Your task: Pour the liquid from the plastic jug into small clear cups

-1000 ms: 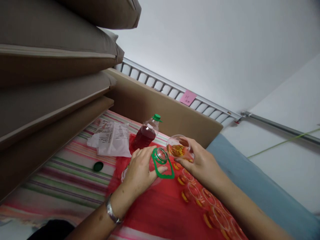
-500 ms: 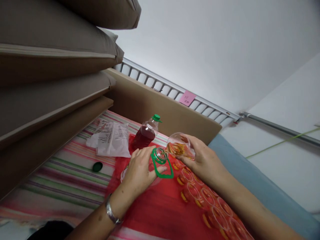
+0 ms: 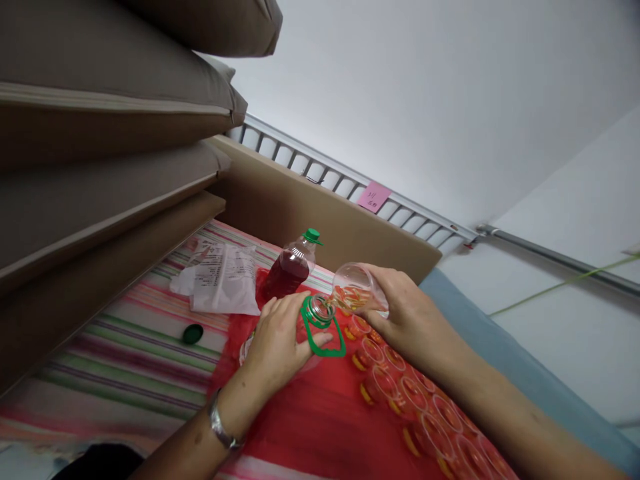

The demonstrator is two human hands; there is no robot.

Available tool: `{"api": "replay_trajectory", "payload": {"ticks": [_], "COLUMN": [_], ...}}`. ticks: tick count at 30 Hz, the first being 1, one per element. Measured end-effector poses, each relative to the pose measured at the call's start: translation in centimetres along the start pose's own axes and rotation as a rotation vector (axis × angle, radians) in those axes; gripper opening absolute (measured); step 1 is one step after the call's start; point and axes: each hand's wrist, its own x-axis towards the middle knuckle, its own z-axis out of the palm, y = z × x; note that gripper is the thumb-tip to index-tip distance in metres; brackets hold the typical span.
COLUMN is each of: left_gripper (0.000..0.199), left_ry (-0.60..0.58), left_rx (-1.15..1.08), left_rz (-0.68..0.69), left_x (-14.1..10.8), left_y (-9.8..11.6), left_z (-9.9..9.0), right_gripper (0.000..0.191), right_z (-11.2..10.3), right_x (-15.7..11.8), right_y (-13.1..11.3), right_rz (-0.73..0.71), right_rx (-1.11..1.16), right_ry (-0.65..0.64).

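My left hand grips the body of a clear open bottle that has a green carry handle at its neck. My right hand holds a small clear plastic cup tipped over, its rim at the bottle's mouth. Orange liquid runs from the cup toward the opening. A row of several small clear cups with orange liquid stands on the red cloth below my right forearm.
A capped bottle of red liquid with a green lid stands behind my left hand. A loose green cap and a white plastic bag lie on the striped cloth. Brown cushions are stacked at left; a cardboard sheet stands behind.
My right hand has tilted the cup further over, bringing its rim down to the bottle's mouth. My left hand has kept its hold on the bottle.
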Motion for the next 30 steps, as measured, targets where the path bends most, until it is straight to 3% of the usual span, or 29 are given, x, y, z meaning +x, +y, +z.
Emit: {"api": "replay_trajectory", "payload": {"ticks": [12, 18, 21, 24, 26, 28, 30], "left_gripper": [0.043, 0.053, 0.053, 0.048, 0.047, 0.047, 0.045], "left_ry": [0.004, 0.005, 0.014, 0.003, -0.003, -0.002, -0.004], "left_rx": [0.006, 0.000, -0.003, -0.009, -0.020, -0.030, -0.038], "left_rz": [0.005, 0.027, 0.054, 0.048, 0.034, 0.020, 0.015], "left_x": [0.1, 0.0, 0.1, 0.1, 0.2, 0.2, 0.3], "left_y": [0.1, -0.1, -0.3, -0.3, -0.4, -0.4, -0.6], "left_z": [0.0, 0.1, 0.1, 0.0, -0.2, -0.4, -0.6], "right_gripper": [0.053, 0.047, 0.047, 0.046, 0.049, 0.052, 0.055], "right_z": [0.3, 0.2, -0.5, -0.4, 1.5, 5.7, 11.7], "right_x": [0.4, 0.8, 1.0, 0.9, 0.2, -1.1, -2.9], "right_y": [-0.4, -1.2, -1.9, -1.2, 0.4, 2.6, 4.6], "right_rz": [-0.185, -0.327, -0.332, -0.202, 0.017, 0.321, 0.610], "right_rx": [-0.149, -0.263, -0.251, -0.071, 0.155, 0.435, 0.736], "right_ry": [0.066, 0.092, 0.078, 0.077, 0.138, 0.254, 0.326]}}
